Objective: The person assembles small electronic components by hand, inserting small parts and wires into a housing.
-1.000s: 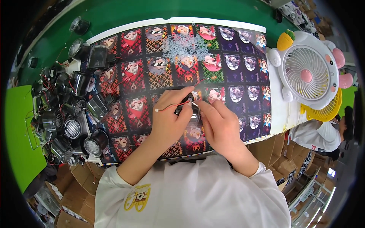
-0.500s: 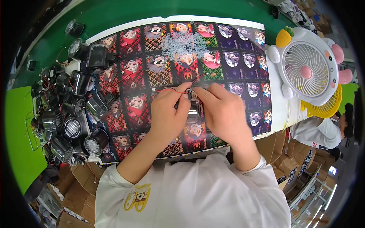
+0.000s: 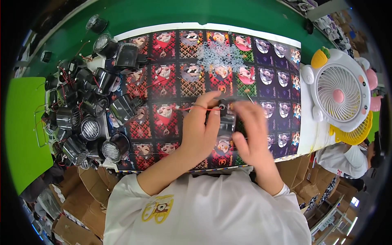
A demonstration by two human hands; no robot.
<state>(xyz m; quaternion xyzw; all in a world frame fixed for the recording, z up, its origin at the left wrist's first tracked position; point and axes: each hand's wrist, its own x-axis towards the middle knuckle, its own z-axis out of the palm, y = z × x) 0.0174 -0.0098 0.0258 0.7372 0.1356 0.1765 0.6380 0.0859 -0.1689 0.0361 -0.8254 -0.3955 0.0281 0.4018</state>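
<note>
My left hand (image 3: 201, 130) is closed around the upper left side of a small black motor housing (image 3: 227, 123) with a glossy cylindrical body. A thin red-and-black wire (image 3: 194, 108) runs leftward from it across my fingers. A small ring-shaped part (image 3: 222, 106) shows at the housing's top end. My right hand (image 3: 255, 132) is just right of the housing, blurred, its thumb apart from the stretched fingers; nothing shows in it. Beyond the hands lies a heap of small translucent rings (image 3: 220, 57) on the printed sheet (image 3: 165, 92).
Several black housings with wires (image 3: 90, 128) are piled at the left. A white toy-like fan (image 3: 338, 96) stands at the right, a yellow one (image 3: 356, 132) behind it. Cardboard boxes (image 3: 77, 194) sit below the table's edge. Another person's white sleeve (image 3: 341, 159) shows at the right.
My right hand has moved off the housing's top and its fingers have spread. The housing is more exposed. The whole view has shifted, moving the scene rightward in the picture.
</note>
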